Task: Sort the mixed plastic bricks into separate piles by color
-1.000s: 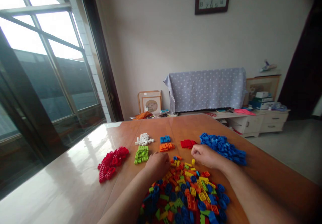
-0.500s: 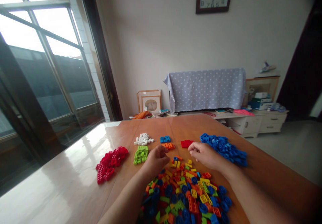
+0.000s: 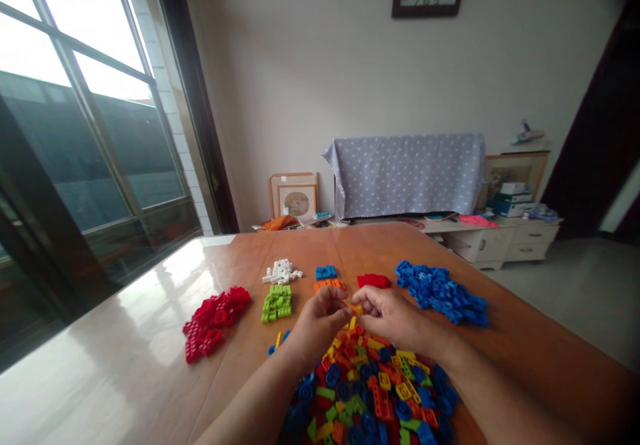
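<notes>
My left hand (image 3: pixel 320 320) is over the far edge of a mixed heap of toy building bricks (image 3: pixel 380 378), fingers curled together; whatever they may hold is hidden. Close beside it, my right hand (image 3: pixel 387 313) pinches a small yellow-orange brick (image 3: pixel 357 310) at its fingertips. Just beyond the hands lie a row of orange bricks (image 3: pixel 327 285), a few blue bricks (image 3: pixel 327 272) and a red group (image 3: pixel 373 280). A few blue and yellow pieces (image 3: pixel 278 343) rest left of my left wrist.
Sorted piles lie around the wooden table (image 3: pixel 150 372): crimson bricks (image 3: pixel 213 325) at left, lime green bricks (image 3: pixel 277 304), white bricks (image 3: pixel 283 272) behind them, and a large blue pile (image 3: pixel 440 292) at right. A low white cabinet (image 3: pixel 500 244) stands beyond the table.
My right hand has moved left, so both hands are now nearly touching. Blue and yellow pieces now show left of my left wrist. The view has tilted slightly down.
</notes>
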{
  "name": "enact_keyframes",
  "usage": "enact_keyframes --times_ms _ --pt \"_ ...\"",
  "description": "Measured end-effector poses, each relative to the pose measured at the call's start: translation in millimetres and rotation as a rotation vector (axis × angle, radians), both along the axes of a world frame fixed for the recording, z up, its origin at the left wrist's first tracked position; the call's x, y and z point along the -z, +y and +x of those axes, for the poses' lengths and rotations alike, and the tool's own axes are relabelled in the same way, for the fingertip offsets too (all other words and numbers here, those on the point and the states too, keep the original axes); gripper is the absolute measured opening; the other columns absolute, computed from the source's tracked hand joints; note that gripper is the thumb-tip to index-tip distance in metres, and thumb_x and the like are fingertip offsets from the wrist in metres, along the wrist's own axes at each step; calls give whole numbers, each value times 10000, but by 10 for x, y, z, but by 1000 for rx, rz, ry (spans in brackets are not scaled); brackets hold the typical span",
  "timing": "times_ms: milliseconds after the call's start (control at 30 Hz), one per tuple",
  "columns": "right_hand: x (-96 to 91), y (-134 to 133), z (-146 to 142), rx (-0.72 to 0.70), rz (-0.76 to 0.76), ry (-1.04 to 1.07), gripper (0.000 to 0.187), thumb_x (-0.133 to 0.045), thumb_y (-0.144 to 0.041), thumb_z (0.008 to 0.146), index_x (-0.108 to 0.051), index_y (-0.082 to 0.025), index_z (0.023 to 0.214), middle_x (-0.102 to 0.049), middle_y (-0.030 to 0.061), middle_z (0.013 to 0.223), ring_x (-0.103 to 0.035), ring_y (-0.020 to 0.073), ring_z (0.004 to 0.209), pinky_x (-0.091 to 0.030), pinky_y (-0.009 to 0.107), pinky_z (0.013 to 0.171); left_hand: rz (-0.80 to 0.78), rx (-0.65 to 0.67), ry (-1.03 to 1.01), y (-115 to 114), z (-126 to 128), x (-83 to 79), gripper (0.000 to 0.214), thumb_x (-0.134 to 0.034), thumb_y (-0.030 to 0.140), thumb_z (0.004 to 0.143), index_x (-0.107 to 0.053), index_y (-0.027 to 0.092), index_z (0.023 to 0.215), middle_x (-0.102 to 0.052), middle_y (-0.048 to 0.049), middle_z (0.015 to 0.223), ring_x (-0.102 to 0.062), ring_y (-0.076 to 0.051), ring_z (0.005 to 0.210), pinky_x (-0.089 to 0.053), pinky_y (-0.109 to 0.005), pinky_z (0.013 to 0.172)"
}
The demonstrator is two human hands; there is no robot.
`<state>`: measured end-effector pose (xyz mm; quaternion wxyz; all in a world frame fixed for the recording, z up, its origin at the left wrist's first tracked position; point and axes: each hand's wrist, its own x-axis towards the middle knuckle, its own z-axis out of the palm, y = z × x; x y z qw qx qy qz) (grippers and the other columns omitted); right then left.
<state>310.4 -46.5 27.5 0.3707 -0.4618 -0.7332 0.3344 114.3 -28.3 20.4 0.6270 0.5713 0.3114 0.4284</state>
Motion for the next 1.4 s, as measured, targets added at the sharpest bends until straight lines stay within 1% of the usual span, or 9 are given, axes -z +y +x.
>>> enact_keyframes --times_ms 67,167,233,333,633,867,1033,1200,1400 --pt "62 116 243 142 43 -8 231 -643 -270 803 -607 -197 1020 -602 -23 773 -553 128 695 -411 224 604 15 -54 26 15 -29 -26 361 -774 348 755 -567 170 992 -600 11 794 -533 -101 688 -390 -214 639" --pt "210 326 718 333 -6 -48 193 -601 -278 795 -606 -185 964 -600 -19 727 -569 140 658 -411 232 585 62 -146 57 70 -84 -52 316 -762 362 754 -582 164 921 -589 14 798 -521 -102 724 -386 -209 665" --pt "313 437 988 494 -25 -168 186 -570 -256 798 -638 -177 952 -622 -6 700 -580 150 658 -398 233 590 94 -192 81 110 -106 -42 305 -760 370 743 -587 161 882 -578 17 778 -508 -103 719 -375 -208 653" --pt "420 516 1191 585 -86 -427 152 -564 -202 780 -677 -176 877 -674 15 715 -587 149 672 -349 228 583 125 -221 126 142 -113 -5 298 -741 393 748 -592 159 856 -553 25 733 -478 -98 673 -359 -209 622" --pt "500 524 1115 536 -170 -597 97 -599 -150 704 -670 -172 641 -644 10 554 -551 137 575 -257 250 541 142 -183 229 106 -113 -12 319 -696 456 768 -593 158 814 -485 45 666 -400 -81 587 -310 -201 552" --pt "555 499 1103 509 -268 -586 193 -523 -207 820 -685 -171 722 -637 22 496 -584 138 489 -286 235 500 202 -191 279 156 -138 30 306 -660 452 803 -587 155 803 -487 30 686 -405 -95 621 -329 -209 578" --pt "555 500 1038 482 -241 -602 203 -517 -248 854 -687 -173 769 -655 19 530 -580 130 499 -290 229 500 202 -203 275 148 -146 0 286 -659 431 799 -584 155 790 -484 30 675 -400 -96 620 -334 -213 585" --pt "523 512 959 469 -127 -665 166 -670 -339 766 -668 -175 738 -682 31 662 -584 152 631 -282 248 547 176 -201 276 162 -154 5 309 -662 451 791 -588 152 802 -468 38 664 -387 -91 603 -315 -208 568" --pt "545 553 822 482 -70 -698 130 -691 -298 754 -654 -178 722 -694 42 746 -593 163 709 -292 255 597 159 -199 270 190 -165 43 308 -679 449 784 -597 152 796 -481 40 653 -390 -85 584 -318 -204 561"
